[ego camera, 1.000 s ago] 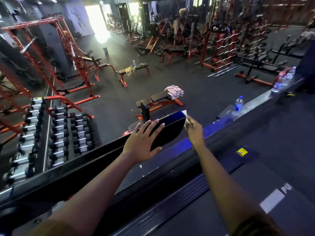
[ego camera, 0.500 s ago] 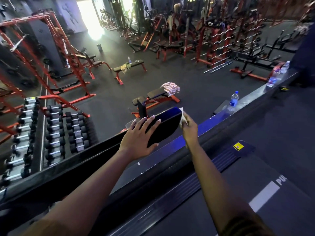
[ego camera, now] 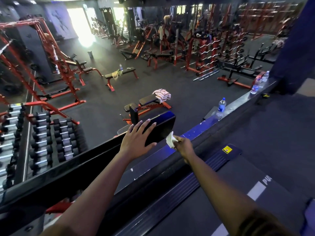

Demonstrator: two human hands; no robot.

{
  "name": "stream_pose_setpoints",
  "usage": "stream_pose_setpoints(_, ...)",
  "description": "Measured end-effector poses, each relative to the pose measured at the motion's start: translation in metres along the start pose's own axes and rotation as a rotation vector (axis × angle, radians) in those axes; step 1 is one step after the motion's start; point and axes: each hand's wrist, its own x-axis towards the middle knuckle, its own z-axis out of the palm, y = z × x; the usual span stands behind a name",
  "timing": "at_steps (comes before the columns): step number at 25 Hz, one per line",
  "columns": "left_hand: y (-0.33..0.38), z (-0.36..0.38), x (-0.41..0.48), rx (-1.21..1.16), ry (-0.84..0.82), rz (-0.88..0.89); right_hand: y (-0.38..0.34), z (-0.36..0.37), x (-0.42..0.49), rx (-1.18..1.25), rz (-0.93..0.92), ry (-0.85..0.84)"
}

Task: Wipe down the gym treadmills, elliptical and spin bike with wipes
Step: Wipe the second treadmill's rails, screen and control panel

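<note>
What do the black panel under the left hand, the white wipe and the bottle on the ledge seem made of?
Black panel: probably glossy plastic or glass; it reflects blue light along its top edge. Wipe: thin paper or nonwoven cloth, matte white, crumpled in the right hand. Bottle: clear plastic, see-through with a blue label.

White wipe [ego camera: 170, 141] at four o'clock of glossy black panel [ego camera: 162, 128], yellow sticker [ego camera: 227, 149] at three, white stripe [ego camera: 255, 191] on dark grey treadmill belt [ego camera: 213, 210] at five, pink-and-white striped towel [ego camera: 162, 95] at twelve, red racks [ego camera: 58, 65] at ten.
</note>
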Motion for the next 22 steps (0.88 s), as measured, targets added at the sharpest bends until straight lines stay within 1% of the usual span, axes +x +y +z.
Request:
stream_pose_setpoints(2,0.008,-0.001,0.001,-0.116,0.032,-0.017,-0.015,-0.021,-0.011,-0.034,-0.016,-0.039)
stream_pose_setpoints(4,0.029,-0.001,0.003,-0.196,0.105,0.061,-0.024,-0.045,-0.018,-0.130,-0.058,-0.029)
stream_pose_setpoints(5,0.042,0.001,0.008,-0.232,0.109,0.104,-0.025,-0.058,-0.020,-0.219,-0.081,-0.011)
stream_pose_setpoints(7,0.071,0.009,0.023,-0.314,0.059,0.147,-0.022,-0.089,-0.023,-0.356,-0.100,0.026)
stream_pose_setpoints(11,0.146,0.028,0.081,-0.437,-0.067,0.167,-0.008,-0.177,-0.019,-0.490,-0.068,0.124)
stream_pose_setpoints(14,0.217,0.046,0.140,-0.490,-0.175,0.220,0.009,-0.263,-0.010,-0.595,-0.015,0.208)
stream_pose_setpoints(18,0.328,0.062,0.219,-0.527,-0.249,0.327,0.034,-0.389,-0.006,-0.651,0.089,0.353)
stream_pose_setpoints(22,0.434,0.073,0.286,-0.542,-0.323,0.412,0.054,-0.503,-0.003,-0.742,0.176,0.431)
